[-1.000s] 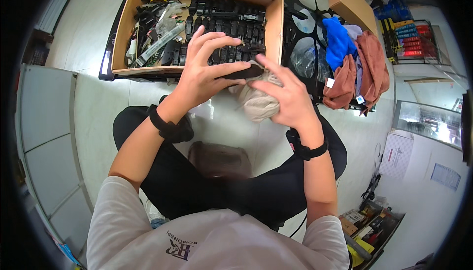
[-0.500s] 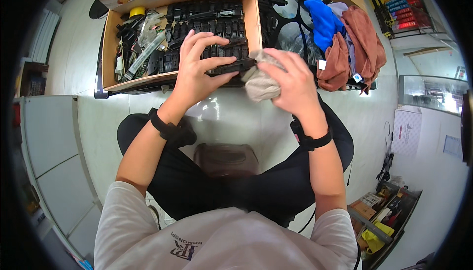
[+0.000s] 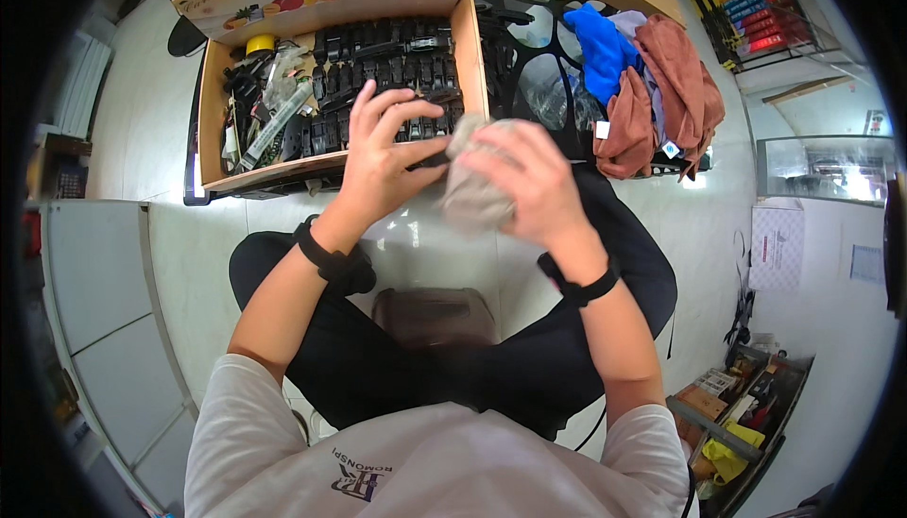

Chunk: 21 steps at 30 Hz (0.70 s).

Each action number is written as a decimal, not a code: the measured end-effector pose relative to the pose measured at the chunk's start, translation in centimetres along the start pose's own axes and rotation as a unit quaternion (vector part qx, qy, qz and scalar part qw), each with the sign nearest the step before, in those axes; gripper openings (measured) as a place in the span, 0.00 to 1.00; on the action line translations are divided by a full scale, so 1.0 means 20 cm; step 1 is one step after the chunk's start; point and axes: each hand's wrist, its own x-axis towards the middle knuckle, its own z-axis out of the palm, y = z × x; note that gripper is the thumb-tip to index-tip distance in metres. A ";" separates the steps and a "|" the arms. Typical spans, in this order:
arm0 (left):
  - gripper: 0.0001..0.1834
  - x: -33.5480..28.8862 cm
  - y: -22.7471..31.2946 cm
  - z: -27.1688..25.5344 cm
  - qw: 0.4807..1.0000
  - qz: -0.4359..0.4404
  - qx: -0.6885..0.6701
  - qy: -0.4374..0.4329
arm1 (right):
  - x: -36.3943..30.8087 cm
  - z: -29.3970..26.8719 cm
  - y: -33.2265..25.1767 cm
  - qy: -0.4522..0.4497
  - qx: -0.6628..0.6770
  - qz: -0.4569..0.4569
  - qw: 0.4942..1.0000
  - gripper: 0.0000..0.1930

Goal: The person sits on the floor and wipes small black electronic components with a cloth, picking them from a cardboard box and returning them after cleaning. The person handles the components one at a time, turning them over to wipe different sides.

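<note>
My left hand (image 3: 383,159) is raised over the near edge of the cardboard box (image 3: 480,55), thumb and forefinger pinched, the other fingers spread. A slim black piece is in that pinch, mostly hidden by fingers and cloth. My right hand (image 3: 537,183) is closed around a crumpled beige cloth (image 3: 477,192), which wraps the piece's right end against my left fingertips. Rows of small black clip-like parts (image 3: 397,69) fill the box's right side. Its left side holds a jumble of black pieces, clear plastic wrap (image 3: 282,84) and a yellow roll (image 3: 260,44).
Right of the box, a black table with cut-out holes (image 3: 501,55) carries blue (image 3: 600,50) and brown cloths (image 3: 675,65). A small brown stool (image 3: 435,318) stands between my legs. White cabinets (image 3: 104,282) are at left; a drawer of odds and ends (image 3: 732,414) is at lower right.
My right hand and the cloth have moved left and slightly down, against my left fingertips. The cloth now covers the black piece that showed between my hands. The view has shifted slightly.
</note>
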 end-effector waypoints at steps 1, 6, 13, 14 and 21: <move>0.18 -0.01 0.00 0.01 1.000 0.014 -0.004 0.000 | 0.00 0.02 -0.06 -0.014 0.014 -0.028 0.999 0.31; 0.18 -0.02 -0.02 -0.03 1.000 0.009 0.005 0.014 | 0.01 0.04 0.02 -0.062 -0.028 0.070 0.995 0.30; 0.23 -0.03 -0.05 -0.06 0.999 -0.003 -0.025 0.026 | 0.01 -0.06 0.04 -0.156 0.030 0.029 0.987 0.29; 0.23 -0.03 -0.04 -0.06 0.999 -0.001 -0.032 0.020 | 0.00 -0.02 0.02 -0.148 0.026 0.021 0.988 0.29; 0.22 -0.03 -0.06 -0.08 1.000 0.008 -0.025 0.000 | 0.03 0.01 0.02 -0.129 0.027 0.029 0.991 0.27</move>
